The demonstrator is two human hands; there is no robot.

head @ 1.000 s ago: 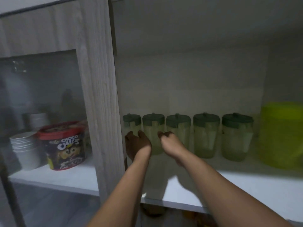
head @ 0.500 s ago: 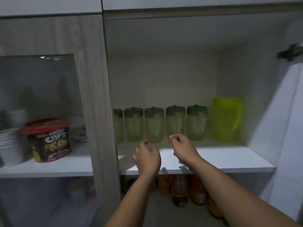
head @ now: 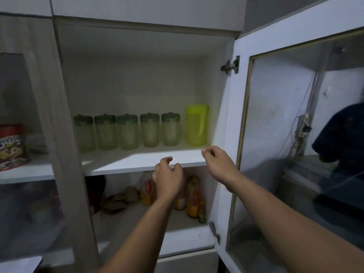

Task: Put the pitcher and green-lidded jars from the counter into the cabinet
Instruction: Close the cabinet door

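Note:
Several green-lidded jars [head: 127,132] stand in a row at the back of the cabinet's upper shelf [head: 137,163]. A lime-yellow pitcher [head: 196,125] stands at the row's right end, near the cabinet's side wall. My left hand [head: 169,175] hovers in front of the shelf's front edge, fingers loosely curled and holding nothing. Near the shelf's right front corner, just below the pitcher, my right hand [head: 218,161] also holds nothing, with its fingers bent. Neither hand touches a jar or the pitcher.
The glass cabinet door [head: 295,134] stands open at the right, with a person's reflection in it. Bottles [head: 192,198] and dark items sit on the lower shelf. A Choco Chips tub [head: 11,147] sits behind the left glass door. A wooden post [head: 59,134] divides the two compartments.
Both hands have drawn back from the jars to the shelf's front edge. The view has pulled away and turned right, which brings the open door and lower shelf into sight.

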